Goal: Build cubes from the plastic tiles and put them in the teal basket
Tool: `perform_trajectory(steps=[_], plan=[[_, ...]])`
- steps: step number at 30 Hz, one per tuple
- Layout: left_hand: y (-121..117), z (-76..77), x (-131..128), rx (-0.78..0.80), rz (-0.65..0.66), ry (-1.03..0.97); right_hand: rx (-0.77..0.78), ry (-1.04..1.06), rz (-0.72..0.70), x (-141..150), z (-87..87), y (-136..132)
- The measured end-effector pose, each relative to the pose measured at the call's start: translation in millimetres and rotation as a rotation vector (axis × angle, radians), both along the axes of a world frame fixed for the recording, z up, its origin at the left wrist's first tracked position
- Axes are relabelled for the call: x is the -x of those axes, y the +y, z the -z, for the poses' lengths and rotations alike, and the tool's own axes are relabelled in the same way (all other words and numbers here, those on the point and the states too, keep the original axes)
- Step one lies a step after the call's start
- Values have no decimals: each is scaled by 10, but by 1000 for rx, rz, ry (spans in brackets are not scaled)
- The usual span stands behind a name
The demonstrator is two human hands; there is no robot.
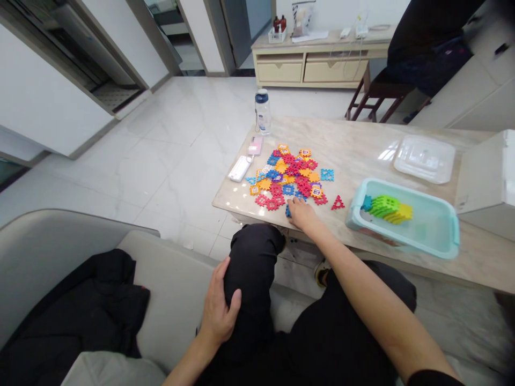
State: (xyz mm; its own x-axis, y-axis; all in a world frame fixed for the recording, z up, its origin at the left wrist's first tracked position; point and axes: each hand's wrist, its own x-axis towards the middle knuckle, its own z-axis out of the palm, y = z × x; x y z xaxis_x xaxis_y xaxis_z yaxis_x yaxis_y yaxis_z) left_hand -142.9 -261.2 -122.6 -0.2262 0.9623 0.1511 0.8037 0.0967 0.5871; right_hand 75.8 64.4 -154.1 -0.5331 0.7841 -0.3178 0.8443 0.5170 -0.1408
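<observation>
Right hand (301, 215) at plastic tiles (295, 167) left of the tub (428, 230)

Head view: I can't tell whether my right fingers grip a blue tile (288, 212). Left hand (219, 310) rests open on a knee (257, 249). Picking a tile seems underway, calling for a careful pinch; counter (341, 142) edge near, some room towards the tub.

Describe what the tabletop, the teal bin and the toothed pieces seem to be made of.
Tabletop: glossy stone or stone-look laminate; veined, with bright glare. Teal bin: probably smooth plastic; rounded corners, even color. Toothed pieces: likely plastic; flat, brightly colored, finish unclear.
</observation>
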Motion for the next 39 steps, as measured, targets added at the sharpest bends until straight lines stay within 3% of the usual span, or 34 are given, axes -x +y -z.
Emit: perform_trajectory(steps=[39], plan=[[28,-8,4,-10,4,-29,0,64,-80,-123,-16,42]])
